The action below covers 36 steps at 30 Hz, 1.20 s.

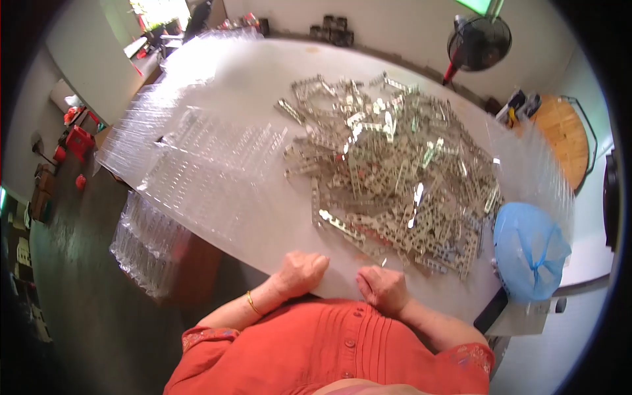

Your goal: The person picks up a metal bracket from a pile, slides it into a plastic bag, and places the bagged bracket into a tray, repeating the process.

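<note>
My left hand (303,272) is curled into a fist at the near edge of the white table (260,253), and nothing shows in it. A gold-coloured bracelet (251,302) circles that wrist. Close beside it, a short gap to the right, my right hand (383,288) rests at the same edge, also closed, with no object visible in it. Beyond both hands lies a large heap of shiny grey perforated metal strips (395,171). The nearest strips are a little ahead of my right hand, not touching it.
Clear ribbed plastic trays (204,164) lie on the table's left side; more stacked plastic trays (148,247) stand below its edge. At right are a knotted blue plastic bag (530,253) and a dark flat object (491,311). A black fan (479,43) stands behind the table.
</note>
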Tool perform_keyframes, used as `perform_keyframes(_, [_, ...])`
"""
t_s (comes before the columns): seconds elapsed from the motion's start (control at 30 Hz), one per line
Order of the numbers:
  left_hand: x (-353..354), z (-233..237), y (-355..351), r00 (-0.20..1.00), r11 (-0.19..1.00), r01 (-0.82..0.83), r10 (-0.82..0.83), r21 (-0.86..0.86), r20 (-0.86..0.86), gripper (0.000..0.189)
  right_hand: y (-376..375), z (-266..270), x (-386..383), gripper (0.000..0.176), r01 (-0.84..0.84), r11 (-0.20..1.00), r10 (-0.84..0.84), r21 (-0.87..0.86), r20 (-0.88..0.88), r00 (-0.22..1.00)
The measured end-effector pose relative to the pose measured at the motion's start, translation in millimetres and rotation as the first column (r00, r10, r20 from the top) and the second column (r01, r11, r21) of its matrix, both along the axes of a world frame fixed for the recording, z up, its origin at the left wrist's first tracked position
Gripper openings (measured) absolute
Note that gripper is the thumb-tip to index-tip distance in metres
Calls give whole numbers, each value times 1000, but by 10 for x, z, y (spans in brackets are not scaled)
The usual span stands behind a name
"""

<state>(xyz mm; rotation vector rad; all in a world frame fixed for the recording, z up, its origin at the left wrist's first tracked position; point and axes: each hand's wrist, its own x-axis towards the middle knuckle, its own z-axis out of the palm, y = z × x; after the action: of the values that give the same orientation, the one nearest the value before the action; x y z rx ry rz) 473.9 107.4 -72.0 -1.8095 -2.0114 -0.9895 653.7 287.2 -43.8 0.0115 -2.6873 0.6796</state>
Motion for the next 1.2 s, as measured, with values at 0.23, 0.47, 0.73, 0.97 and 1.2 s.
perform_keyframes(0.23, [-2,37,12,999,994,-28,29,-101,13,36,46,-56,14,14,1,1000,-1,27,-4,1000])
perform_keyframes(0.47, [4,61,9,998,985,-61,59,-160,-17,35,65,-65,12,15,-8,999,9,43,-33,999])
perform_keyframes(0.73, [2,61,26,998,982,-63,66,-179,10,35,81,-112,3,15,-15,996,8,-89,-86,996])
perform_keyframes(0.97, [38,148,98,952,992,-86,109,-94,286,42,87,190,-406,19,222,975,-224,-35,-93,970])
perform_keyframes(1.2, [-72,336,371,773,963,-264,174,59,610,44,-23,116,-743,21,253,937,-246,243,-58,967])
